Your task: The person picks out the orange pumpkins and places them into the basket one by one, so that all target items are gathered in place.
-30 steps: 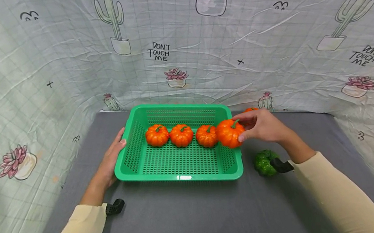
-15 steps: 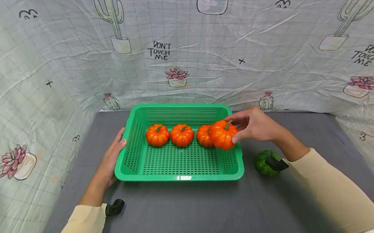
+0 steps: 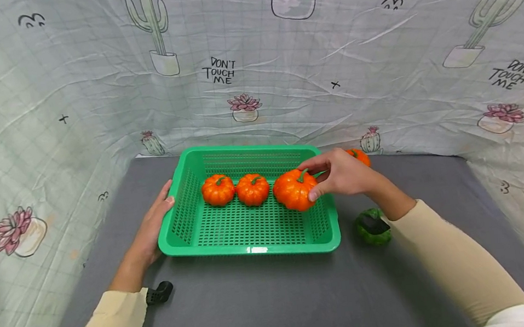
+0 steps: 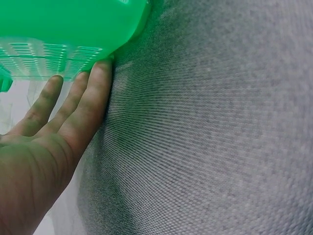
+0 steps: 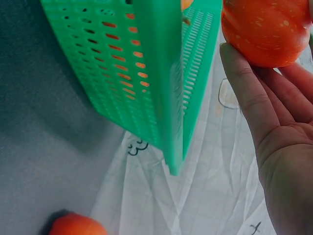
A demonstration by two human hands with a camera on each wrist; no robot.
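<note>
My right hand (image 3: 345, 173) grips an orange toy pumpkin (image 3: 294, 191) by its right side, over the right part of the green basket (image 3: 253, 250). From the right wrist view, the fingers lie along the underside of the held pumpkin (image 5: 266, 32), which is above the basket's rim (image 5: 164, 73). Two more pumpkins stand in a row inside, the left pumpkin (image 3: 218, 190) and the middle pumpkin (image 3: 253, 189); a third one is hidden behind the held pumpkin. My left hand (image 3: 148, 231) rests against the basket's left side, its straight fingers (image 4: 88, 105) touching the wall under the rim.
Behind my right wrist, another orange pumpkin (image 3: 359, 156) sits on the grey table (image 3: 271, 311) beyond the basket's right end. A green pumpkin-like vegetable (image 3: 374, 236), partly covered by the black wrist camera, lies right of the basket. A printed cloth (image 3: 285, 111) walls the back and sides.
My right hand has carried the pumpkin leftward from the basket's right rim to over the inside, covering the third pumpkin there. The left hand stays at the basket's side.
</note>
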